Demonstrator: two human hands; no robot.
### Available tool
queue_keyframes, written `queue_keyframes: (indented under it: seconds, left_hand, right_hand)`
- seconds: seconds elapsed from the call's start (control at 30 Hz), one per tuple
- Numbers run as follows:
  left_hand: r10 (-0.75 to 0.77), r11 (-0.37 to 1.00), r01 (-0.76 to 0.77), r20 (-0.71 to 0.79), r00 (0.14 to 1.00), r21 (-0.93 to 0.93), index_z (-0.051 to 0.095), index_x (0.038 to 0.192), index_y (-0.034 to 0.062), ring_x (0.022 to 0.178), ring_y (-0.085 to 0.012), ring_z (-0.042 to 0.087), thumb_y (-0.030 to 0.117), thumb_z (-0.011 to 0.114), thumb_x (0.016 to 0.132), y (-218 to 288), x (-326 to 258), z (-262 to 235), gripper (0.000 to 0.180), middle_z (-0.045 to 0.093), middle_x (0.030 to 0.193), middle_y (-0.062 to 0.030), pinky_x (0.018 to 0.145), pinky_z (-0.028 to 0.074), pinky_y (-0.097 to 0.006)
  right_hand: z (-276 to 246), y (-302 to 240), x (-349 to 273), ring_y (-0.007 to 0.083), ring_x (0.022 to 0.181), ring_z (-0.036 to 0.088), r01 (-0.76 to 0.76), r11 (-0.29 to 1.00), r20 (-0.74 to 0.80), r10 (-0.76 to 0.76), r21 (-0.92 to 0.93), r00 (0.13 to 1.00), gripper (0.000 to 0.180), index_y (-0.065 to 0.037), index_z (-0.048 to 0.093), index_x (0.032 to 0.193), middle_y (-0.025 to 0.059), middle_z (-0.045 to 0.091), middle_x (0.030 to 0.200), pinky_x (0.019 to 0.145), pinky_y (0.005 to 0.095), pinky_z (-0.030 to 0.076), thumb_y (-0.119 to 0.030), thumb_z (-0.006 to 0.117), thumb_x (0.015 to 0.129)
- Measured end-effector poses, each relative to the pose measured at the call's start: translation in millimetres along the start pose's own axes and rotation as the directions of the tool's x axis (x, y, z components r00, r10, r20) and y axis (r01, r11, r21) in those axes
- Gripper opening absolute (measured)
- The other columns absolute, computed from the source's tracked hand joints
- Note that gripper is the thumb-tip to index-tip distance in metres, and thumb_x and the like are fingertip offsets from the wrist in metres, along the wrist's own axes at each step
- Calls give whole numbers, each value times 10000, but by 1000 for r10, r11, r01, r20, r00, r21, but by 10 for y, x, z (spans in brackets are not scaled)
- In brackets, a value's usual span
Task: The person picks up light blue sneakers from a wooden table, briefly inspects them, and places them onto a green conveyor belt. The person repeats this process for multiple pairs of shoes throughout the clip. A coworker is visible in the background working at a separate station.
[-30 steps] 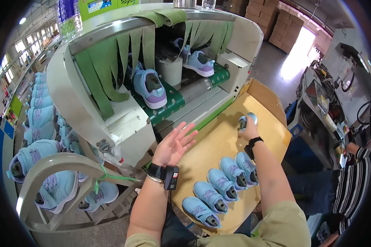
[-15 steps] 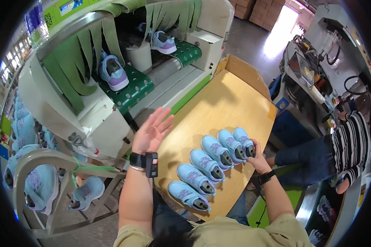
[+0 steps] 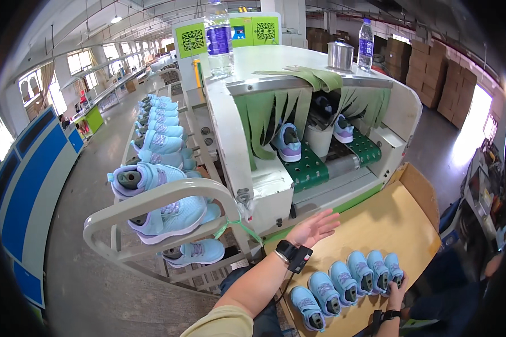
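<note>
A slanting row of several light blue shoes (image 3: 343, 281) with grey-green inserts in their openings stands on a tan tabletop (image 3: 371, 224). At the row's right end my right hand (image 3: 398, 292) has its fingers around the heel of the last light blue shoe (image 3: 393, 266); some of the fingers are hidden. My left hand (image 3: 316, 227) hovers above the tabletop, palm up and fingers stretched out, holding nothing. Beyond it, light blue and lilac shoes (image 3: 289, 147) sit on the perforated green belts (image 3: 309, 171) of a white machine, near its hanging green strips (image 3: 258, 121).
On the left, a grey metal rack (image 3: 104, 222) carries many more light blue shoes (image 3: 163, 140). Water bottles (image 3: 365, 45) and a metal pot (image 3: 340, 55) stand on the machine top. A raised cardboard edge (image 3: 424, 194) borders the tabletop's far right. Stacked cartons (image 3: 433, 76) stand behind.
The view has swung left and up, so the rack and machine top show more fully. My left hand stays open over the tabletop; my right hand remains at the last shoe.
</note>
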State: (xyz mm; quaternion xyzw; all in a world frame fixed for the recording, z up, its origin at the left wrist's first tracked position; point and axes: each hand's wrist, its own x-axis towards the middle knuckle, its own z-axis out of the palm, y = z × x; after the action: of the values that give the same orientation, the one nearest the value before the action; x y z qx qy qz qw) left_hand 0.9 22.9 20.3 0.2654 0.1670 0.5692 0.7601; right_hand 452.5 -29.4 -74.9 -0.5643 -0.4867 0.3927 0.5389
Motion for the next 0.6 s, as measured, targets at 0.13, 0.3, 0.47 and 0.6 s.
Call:
queue_keyframes:
  seconds: [0.13, 0.3, 0.47, 0.6]
  left_hand:
    - [-20, 1000, 21, -26, 999, 11, 364, 1483, 103, 1341, -279, 451, 316, 391, 1048, 19, -35, 8, 484, 392, 1513, -132, 1103, 374, -400]
    - [-27, 1000, 27, -48, 998, 9, 369, 1478, 100, 1338, -276, 454, 317, 391, 1050, 84, -96, 68, 481, 401, 1508, -130, 1102, 373, -398]
    - [-16, 1000, 17, -44, 999, 5, 377, 1474, 96, 1340, -273, 454, 321, 386, 1050, 117, -151, 64, 480, 412, 1501, -130, 1104, 367, -395]
    - [-8, 1000, 8, -40, 999, -8, 383, 1471, 96, 1340, -272, 454, 329, 378, 1051, 101, -154, 0, 481, 421, 1495, -132, 1101, 368, -393]
  right_hand:
    - [100, -176, -54, 225, 1139, 487, -30, 999, -10, 30, 15, 999, 598, -30, 439, 1334, 100, 501, 1238, 1000, 320, 380, 2, 544, 746]
    - [35, -84, -22, 232, 1163, 482, -21, 1000, -15, 21, -4, 1000, 593, -28, 440, 1331, 106, 496, 1249, 1016, 332, 373, 1, 542, 748]
    - [26, -9, -8, 234, 1172, 477, -14, 1000, -7, 14, 25, 1000, 602, -25, 437, 1338, 107, 493, 1257, 1021, 335, 370, -2, 544, 747]
    - [-6, 63, 22, 236, 1171, 474, 2, 1000, -1, -2, 10, 1000, 611, -19, 432, 1348, 108, 489, 1266, 1019, 333, 370, -7, 547, 748]
